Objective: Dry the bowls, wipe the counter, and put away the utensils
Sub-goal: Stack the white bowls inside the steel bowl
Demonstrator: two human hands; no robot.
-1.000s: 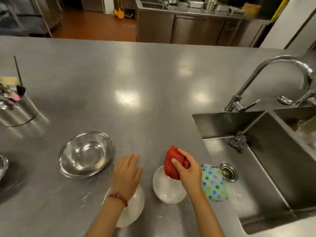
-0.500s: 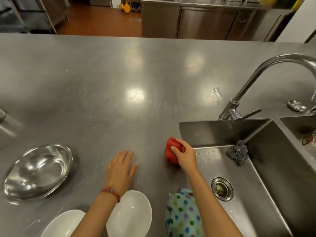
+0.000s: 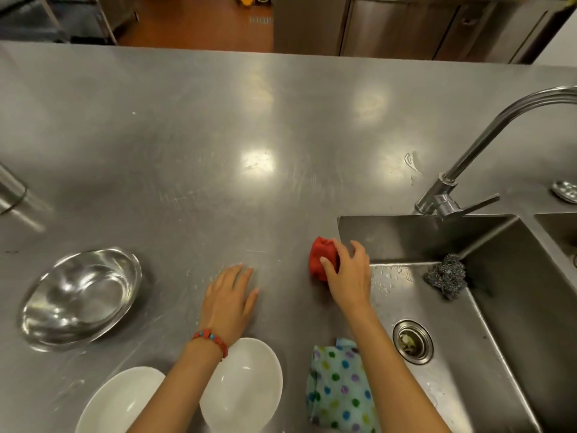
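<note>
— What are the hands doing?
— The right hand (image 3: 348,278) grips a bunched red cloth (image 3: 321,257) against the steel counter (image 3: 218,135); the left hand (image 3: 229,300) lies flat, fingers straight, just beside it.
— And around them?
— Two white bowls (image 3: 245,385) sit nearer the person, a metal bowl (image 3: 79,296) further left, and the sink (image 3: 468,307) right of the cloth hand. Beyond the counter are red floor (image 3: 199,23) and steel cabinets (image 3: 399,26).

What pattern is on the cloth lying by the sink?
Multicoloured polka dots on pale blue cloth, head view.
</note>
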